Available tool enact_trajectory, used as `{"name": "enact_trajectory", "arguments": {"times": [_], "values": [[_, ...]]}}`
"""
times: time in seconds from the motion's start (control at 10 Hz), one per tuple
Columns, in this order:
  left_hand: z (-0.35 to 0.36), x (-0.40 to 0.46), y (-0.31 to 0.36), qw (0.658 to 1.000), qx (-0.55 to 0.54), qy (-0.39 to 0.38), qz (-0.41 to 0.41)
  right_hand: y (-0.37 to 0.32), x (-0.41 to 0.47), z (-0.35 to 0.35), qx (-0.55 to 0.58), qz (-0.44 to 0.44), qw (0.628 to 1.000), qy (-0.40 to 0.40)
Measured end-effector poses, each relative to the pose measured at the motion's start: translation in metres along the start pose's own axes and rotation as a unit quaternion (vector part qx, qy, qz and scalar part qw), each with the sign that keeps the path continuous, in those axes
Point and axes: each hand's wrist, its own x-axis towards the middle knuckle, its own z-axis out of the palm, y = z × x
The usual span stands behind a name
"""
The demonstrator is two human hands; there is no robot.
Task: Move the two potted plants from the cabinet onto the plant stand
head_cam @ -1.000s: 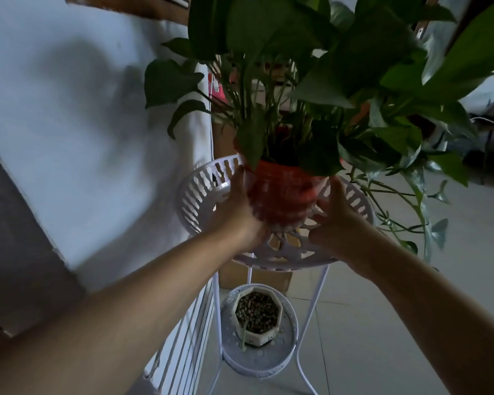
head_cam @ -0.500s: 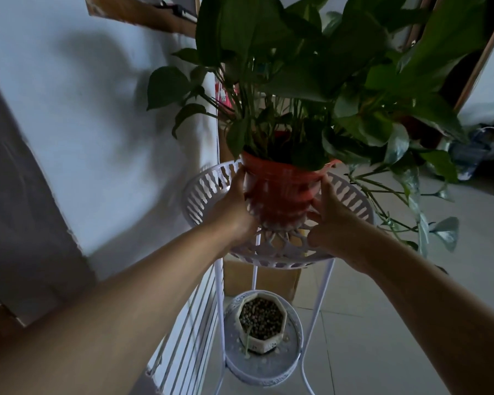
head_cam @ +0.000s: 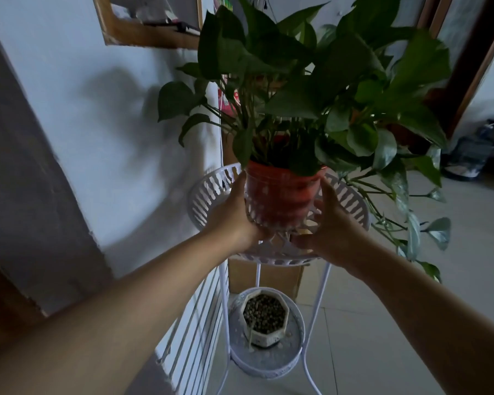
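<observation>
— How much of the task is judged done?

— The white plant stand [head_cam: 208,192] is seen with a small white pot [head_cam: 264,319] on its lower tier; the leafy red pot [head_cam: 281,199] is held at the upper tray, release apparently left.

— And the hands?

— The left hand [head_cam: 234,216] and right hand [head_cam: 330,223] are pressed against the pot's opposite sides, arms outstretched.

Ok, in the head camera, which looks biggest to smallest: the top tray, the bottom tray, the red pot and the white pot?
1. Top tray, widest by far.
2. Bottom tray and red pot look about alike; the bottom tray sits farther from the camera, so I won't rank them.
3. White pot, smallest.
</observation>
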Motion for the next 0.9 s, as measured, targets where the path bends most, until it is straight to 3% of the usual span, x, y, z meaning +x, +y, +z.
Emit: {"name": "enact_trajectory", "arguments": {"times": [0.2,0.6,0.9], "values": [[0.0,-0.032,0.011,0.995,-0.099,-0.002,-0.009,-0.007,-0.032,-0.005,-0.047,-0.005,0.999,0.009],[-0.029,-0.101,0.071,0.996,-0.078,-0.011,-0.031,-0.048,-0.093,-0.05,-0.046,0.028,0.998,-0.028],[-0.067,-0.142,0.14,1.0,-0.016,-0.01,-0.009,-0.109,-0.124,-0.102,-0.064,0.037,0.997,0.004]]}}
